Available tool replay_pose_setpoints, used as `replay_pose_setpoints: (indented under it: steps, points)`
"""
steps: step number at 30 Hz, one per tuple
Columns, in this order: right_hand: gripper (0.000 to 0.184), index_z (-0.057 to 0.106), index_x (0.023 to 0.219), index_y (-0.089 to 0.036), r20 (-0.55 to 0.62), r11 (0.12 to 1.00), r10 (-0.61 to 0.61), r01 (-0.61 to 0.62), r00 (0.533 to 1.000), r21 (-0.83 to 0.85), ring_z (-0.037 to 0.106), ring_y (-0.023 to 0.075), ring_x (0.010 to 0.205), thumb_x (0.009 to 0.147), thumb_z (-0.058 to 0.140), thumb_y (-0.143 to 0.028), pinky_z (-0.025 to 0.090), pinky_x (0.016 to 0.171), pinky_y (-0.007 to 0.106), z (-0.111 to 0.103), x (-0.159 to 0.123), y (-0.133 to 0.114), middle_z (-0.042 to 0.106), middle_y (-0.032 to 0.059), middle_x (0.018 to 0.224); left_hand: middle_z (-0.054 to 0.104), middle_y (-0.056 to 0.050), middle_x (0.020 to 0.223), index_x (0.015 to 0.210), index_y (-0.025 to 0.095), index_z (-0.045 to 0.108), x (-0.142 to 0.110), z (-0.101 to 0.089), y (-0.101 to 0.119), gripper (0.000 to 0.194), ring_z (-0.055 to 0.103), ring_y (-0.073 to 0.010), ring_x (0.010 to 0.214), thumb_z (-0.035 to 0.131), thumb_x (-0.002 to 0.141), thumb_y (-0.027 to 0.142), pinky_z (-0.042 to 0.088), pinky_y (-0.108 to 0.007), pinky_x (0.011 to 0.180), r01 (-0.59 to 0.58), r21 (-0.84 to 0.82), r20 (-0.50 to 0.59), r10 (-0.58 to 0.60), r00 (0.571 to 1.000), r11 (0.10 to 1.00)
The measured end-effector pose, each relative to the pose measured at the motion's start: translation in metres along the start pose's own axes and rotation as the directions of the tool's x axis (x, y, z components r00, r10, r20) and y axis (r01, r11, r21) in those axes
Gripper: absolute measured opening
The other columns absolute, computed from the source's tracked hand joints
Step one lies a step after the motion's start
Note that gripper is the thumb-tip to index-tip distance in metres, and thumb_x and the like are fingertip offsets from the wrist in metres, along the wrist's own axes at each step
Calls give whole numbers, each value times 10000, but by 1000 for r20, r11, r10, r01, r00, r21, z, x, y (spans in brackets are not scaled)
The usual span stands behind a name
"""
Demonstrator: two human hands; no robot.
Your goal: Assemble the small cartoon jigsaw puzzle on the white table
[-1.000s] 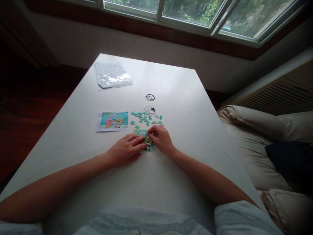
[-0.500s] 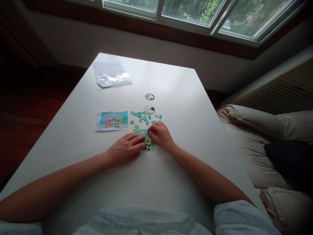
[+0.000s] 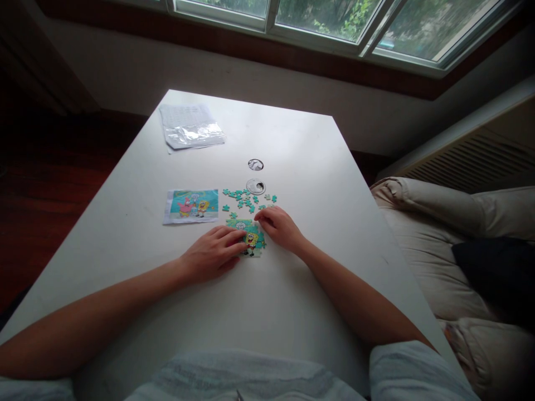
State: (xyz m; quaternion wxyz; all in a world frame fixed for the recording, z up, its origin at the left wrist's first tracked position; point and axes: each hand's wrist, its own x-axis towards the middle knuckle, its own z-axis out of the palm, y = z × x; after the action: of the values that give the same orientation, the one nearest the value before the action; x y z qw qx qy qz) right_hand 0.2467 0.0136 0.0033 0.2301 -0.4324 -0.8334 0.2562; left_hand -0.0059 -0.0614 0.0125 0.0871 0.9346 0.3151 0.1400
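Observation:
A partly joined jigsaw puzzle (image 3: 253, 240) with a yellow cartoon figure lies flat on the white table. My left hand (image 3: 215, 250) rests with its fingers stretched over the puzzle's left side, covering part of it. At the upper right edge of the puzzle is my right hand (image 3: 279, 227), thumb and forefinger drawn together; whether a piece is between them is too small to see. Several loose green puzzle pieces (image 3: 241, 199) are scattered just beyond the puzzle. To their left lies a picture sheet (image 3: 193, 206) with cartoon figures on a teal background.
Papers under a clear plastic sleeve (image 3: 192, 128) lie at the table's far left corner. Two round inserts are set in the white table (image 3: 301, 161), the nearer being a cable grommet (image 3: 256, 186). A beige sofa (image 3: 418, 239) stands along the right side, below a window (image 3: 321, 22).
My right hand has shifted slightly right, off the puzzle's upper right part, uncovering more of the yellow figure and the right edge. My left hand stays nearly in place.

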Motion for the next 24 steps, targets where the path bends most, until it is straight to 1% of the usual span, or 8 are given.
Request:
replay_pose_setpoints:
  steps: [3,5,8,10,13,15,18,24]
  points:
    - [177,716,921,-239,43,1000,-21,20,999,17,555,191,808,917,542,-203,409,781,314,-7,1,2,685,23,817,602,-86,1386,1303,227,595,0,-1,-1,332,539,-274,1237,494,987,230,453,-462,1062,22,-3,-17,-22,1000,1000]
    - [169,721,917,-243,9,999,20,-21,1000,34,539,173,733,916,553,-254,403,721,300,-12,2,4,668,15,782,624,-92,1350,1294,217,599,0,-1,-1,325,536,-273,1246,492,988,231,453,-457,1062,35,-8,-37,-36,999,999]
    - [194,728,934,-238,-159,989,141,-130,977,76,499,152,628,918,561,-336,386,646,291,-21,5,14,625,0,700,591,-101,1406,1340,216,577,0,0,-1,364,511,-279,1302,512,982,247,433,-466,1096,37,-10,-44,-38,998,999]
    - [219,731,937,-229,-269,978,203,-183,941,98,487,148,600,914,566,-372,383,630,289,-28,8,24,596,-7,657,534,-105,1486,1406,212,535,0,1,-1,423,465,-292,1369,525,990,284,375,-498,1158,29,3,-24,-29,999,1000]
    - [238,732,926,-218,-381,959,282,-244,880,146,505,155,609,898,574,-394,390,621,287,-35,12,42,596,-3,658,467,-102,1557,1480,198,471,0,2,-1,502,373,-314,1455,513,1013,378,269,-544,1225,27,23,16,-28,999,999]
    - [238,731,921,-213,-402,948,315,-268,860,169,524,159,620,888,576,-391,403,629,287,-37,14,52,617,3,683,454,-103,1568,1501,191,452,0,4,-1,539,331,-322,1485,499,1021,432,238,-555,1238,31,30,32,-32,999,999]
    - [243,731,920,-207,-399,943,332,-283,855,178,540,161,634,881,572,-387,417,639,287,-35,14,62,640,8,709,456,-107,1567,1518,194,439,0,5,-2,572,298,-324,1506,496,1020,469,216,-557,1245,26,35,38,-27,999,999]
    - [232,728,910,-210,-417,947,321,-296,850,127,532,160,627,886,560,-367,406,636,289,-24,19,63,637,-1,686,435,-97,1584,1549,206,397,1,5,0,593,283,-322,1516,467,1030,484,208,-543,1245,13,61,49,-16,999,998]
